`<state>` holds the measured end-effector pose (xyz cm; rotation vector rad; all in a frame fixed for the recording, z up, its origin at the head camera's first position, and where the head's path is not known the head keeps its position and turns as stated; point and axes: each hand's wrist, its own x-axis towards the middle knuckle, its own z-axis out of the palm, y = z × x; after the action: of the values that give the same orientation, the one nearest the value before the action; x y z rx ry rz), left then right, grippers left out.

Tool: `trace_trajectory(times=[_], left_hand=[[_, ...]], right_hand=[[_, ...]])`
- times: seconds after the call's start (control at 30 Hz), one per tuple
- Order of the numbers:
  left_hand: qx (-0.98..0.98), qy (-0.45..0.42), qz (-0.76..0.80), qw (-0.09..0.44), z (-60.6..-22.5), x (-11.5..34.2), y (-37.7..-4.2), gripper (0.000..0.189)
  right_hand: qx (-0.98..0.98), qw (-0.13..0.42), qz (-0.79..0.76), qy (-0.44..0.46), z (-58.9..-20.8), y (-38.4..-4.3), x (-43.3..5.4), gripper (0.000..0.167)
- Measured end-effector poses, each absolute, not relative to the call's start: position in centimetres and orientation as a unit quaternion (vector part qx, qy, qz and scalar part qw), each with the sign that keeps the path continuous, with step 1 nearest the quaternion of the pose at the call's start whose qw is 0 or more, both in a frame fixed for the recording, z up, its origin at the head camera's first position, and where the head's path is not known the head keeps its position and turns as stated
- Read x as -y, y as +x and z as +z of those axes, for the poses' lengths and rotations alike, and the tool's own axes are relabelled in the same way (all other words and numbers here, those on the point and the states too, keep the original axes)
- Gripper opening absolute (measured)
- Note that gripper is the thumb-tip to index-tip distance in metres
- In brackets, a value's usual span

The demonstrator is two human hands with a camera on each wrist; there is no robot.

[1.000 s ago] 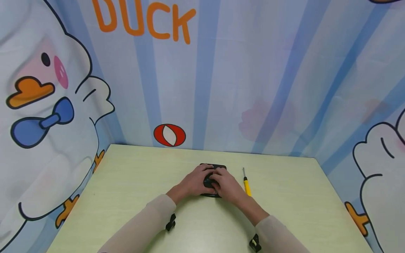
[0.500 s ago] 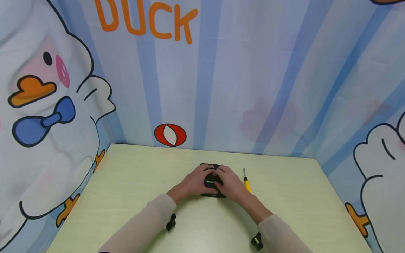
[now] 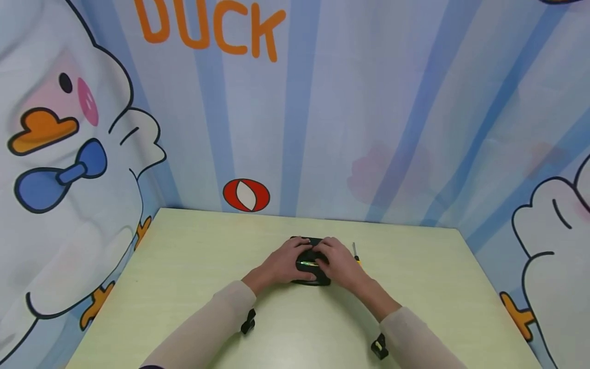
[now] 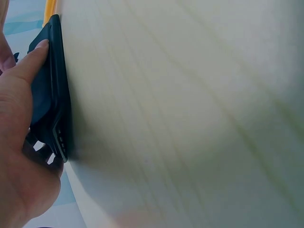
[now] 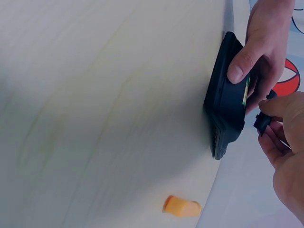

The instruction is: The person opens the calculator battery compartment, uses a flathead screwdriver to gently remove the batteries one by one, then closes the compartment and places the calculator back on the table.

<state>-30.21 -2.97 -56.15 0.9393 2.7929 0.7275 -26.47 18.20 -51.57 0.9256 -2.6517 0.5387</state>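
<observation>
A black flat device (image 3: 318, 279) lies on the table between the hands. Its exact kind cannot be told; a yellow-green strip shows in an opening on its top. My left hand (image 3: 283, 261) grips its left side, thumb on the near part (image 5: 223, 95) and fingers over the far part. My right hand (image 3: 341, 261) is at its right side. In the right wrist view, that hand pinches a small black cover piece (image 5: 266, 114) with tabs, held just off the device. In the left wrist view, the device's slotted edge (image 4: 59, 137) shows under my left hand.
A screwdriver (image 3: 355, 250) with a yellow handle lies right of the device, partly hidden by my right hand. Behind the pale table (image 3: 207, 246) hangs a printed duck curtain (image 3: 336, 113), which also covers both sides.
My right hand has shifted right, away from the left hand, with the small cover piece. The opening with its yellow-green strip has come into sight. My left hand stays in place.
</observation>
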Motion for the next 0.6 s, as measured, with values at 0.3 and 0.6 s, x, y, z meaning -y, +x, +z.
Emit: trace_trajectory(times=[0.3, 0.6], left_hand=[[-0.918, 0.307, 0.244, 0.057, -55.9, 3.0, -30.0, 0.091], [-0.92, 0.303, 0.241, 0.062, -55.7, 3.0, -30.0, 0.092]], right_hand=[[0.928, 0.127, 0.189, 0.295, -51.5, -26.7, -19.2, 0.026], [0.932, 0.123, 0.198, 0.277, -51.8, -27.1, -20.0, 0.026]])
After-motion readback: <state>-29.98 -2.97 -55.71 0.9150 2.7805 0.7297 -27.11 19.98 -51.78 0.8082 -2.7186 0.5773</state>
